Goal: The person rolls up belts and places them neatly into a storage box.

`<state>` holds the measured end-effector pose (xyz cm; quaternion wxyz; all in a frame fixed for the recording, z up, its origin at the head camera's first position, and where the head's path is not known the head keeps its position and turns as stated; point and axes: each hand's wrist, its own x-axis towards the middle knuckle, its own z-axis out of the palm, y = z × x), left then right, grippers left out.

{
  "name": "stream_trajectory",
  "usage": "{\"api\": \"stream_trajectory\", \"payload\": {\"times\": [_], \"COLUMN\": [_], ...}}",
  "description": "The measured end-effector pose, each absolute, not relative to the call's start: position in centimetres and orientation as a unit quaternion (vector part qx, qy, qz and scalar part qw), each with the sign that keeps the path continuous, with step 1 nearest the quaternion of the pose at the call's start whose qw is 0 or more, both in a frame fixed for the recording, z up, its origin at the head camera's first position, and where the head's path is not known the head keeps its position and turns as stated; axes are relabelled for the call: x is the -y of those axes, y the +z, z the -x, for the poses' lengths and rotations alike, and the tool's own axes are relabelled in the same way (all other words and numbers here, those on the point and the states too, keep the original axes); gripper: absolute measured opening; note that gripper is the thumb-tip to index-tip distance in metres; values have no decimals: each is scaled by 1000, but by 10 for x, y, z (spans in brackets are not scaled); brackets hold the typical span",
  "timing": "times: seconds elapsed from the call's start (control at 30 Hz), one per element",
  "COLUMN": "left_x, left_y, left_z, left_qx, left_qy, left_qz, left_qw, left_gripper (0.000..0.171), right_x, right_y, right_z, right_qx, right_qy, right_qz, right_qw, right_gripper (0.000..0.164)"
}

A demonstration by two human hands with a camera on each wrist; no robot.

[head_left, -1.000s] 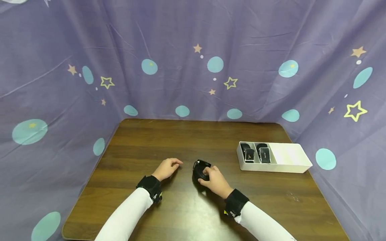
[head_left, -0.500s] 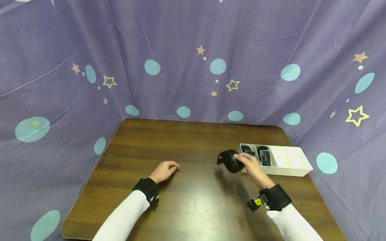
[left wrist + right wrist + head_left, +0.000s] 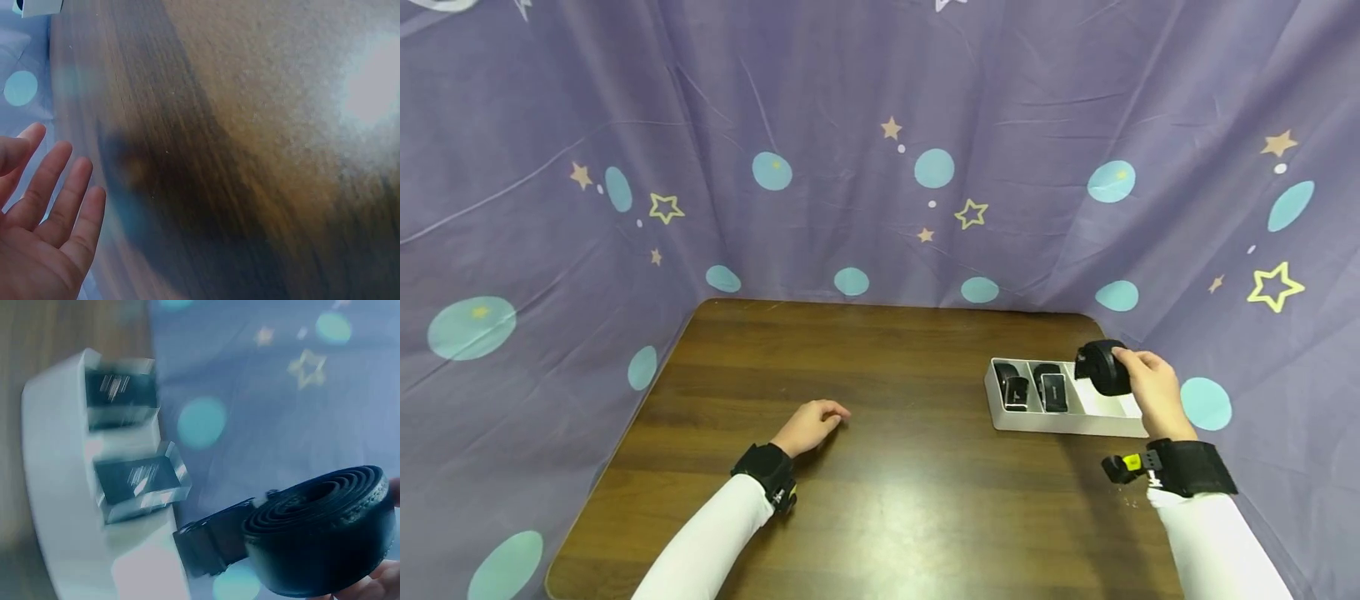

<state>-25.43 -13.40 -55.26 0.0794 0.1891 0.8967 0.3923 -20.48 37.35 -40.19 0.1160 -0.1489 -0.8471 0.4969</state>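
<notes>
My right hand grips a black belt rolled into a coil, its buckle end sticking out to the left. In the head view the coiled belt hangs over the right-hand part of a white divided box. Two more rolled belts lie in that box: one in the left compartment, another in the one beside it, their buckles facing up. My left hand rests at the middle left of the table, holding nothing, and its fingers look relaxed in the left wrist view.
The brown wooden table carries the box at its right side. A purple curtain with stars and dots surrounds the table at the back and sides. Each wrist wears a black band with a small camera.
My right hand has lifted the coiled belt off the middle of the table and carried it right, over the box. The left hand has hardly moved.
</notes>
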Motion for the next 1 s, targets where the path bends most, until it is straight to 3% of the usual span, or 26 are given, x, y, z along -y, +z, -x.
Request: {"api": "stream_trajectory", "payload": {"times": [0.17,0.37,0.53,0.67,0.83,1.0], "left_x": [135,135,129,128,132,133], "left_y": [-556,-556,-557,-559,-556,-541], "left_z": [254,253,252,250,251,258], "left_qx": [-899,-896,-893,-893,-896,-916], "left_qy": [383,390,388,384,374,330], "left_qz": [-197,-200,-213,-218,-224,-211], "left_qw": [77,78,82,85,84,85], "left_gripper": [19,19,19,19,19,18], "right_x": [-399,-414,-416,-404,-379,-339], "right_y": [-417,-443,-479,-497,-490,-469], "right_z": [204,229,248,252,254,262], "right_qx": [891,919,940,932,917,946], "right_qy": [412,342,288,272,251,193], "right_qz": [186,194,177,222,281,201], "right_qw": [43,-23,50,95,129,167], "right_gripper": [63,73,57,49,54,57]}}
